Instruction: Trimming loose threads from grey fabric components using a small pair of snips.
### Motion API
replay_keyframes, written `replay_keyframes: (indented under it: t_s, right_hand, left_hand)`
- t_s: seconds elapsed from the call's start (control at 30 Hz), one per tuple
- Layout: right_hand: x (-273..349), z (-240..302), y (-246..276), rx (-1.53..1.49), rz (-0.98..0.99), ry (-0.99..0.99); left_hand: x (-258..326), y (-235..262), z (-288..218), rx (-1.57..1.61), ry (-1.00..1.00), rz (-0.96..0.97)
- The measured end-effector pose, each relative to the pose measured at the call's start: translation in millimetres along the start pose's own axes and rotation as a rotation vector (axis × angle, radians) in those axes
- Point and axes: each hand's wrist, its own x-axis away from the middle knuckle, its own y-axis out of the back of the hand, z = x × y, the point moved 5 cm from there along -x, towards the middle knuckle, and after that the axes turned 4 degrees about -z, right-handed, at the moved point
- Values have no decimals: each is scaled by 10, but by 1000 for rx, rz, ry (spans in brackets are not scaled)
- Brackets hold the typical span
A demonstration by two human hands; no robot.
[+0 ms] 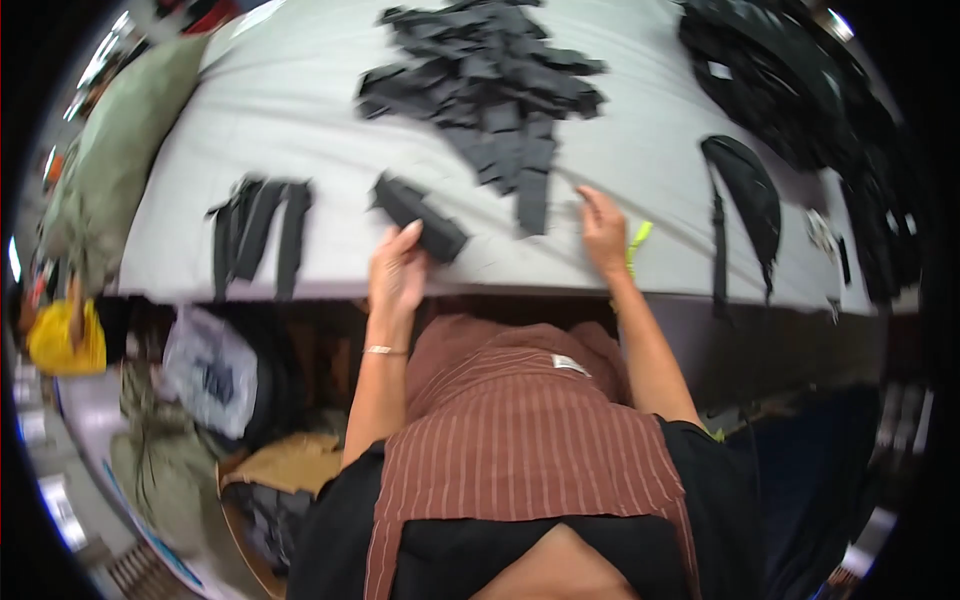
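Observation:
My left hand [398, 272] is closed on the near end of a folded dark grey fabric strip [420, 215], its thumb on top, just over the table's front edge. Over the table to the right, my right hand [603, 232] has its fingers drawn together; anything between their tips is too small to make out. A bright yellow-green strip [640, 238] shows along that hand's outer side, and I cannot tell whether it is held. Beyond both hands lies a large heap of dark grey fabric strips [480, 90]. Several similar strips [262, 232] lie at the left.
The table [330, 130] has a pale cover. A black waist-bag-like piece with a strap [748, 195] lies at the right, before a black pile [790, 90]. A stuffed grey-green sack [125, 150] stands left. Below are a plastic bag [212, 365] and a cardboard box [290, 465].

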Motion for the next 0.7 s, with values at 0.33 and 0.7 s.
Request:
replay_keyframes:
  t_s: [0.33,0.7]
  right_hand:
    - [-28,215,20,185,-17,-11]
    - [-59,1471,-329,-293,250,127]
  left_hand:
    - [124,-128,-267,-366,-131,32]
    - [65,-174,-404,-467,-148,-12]
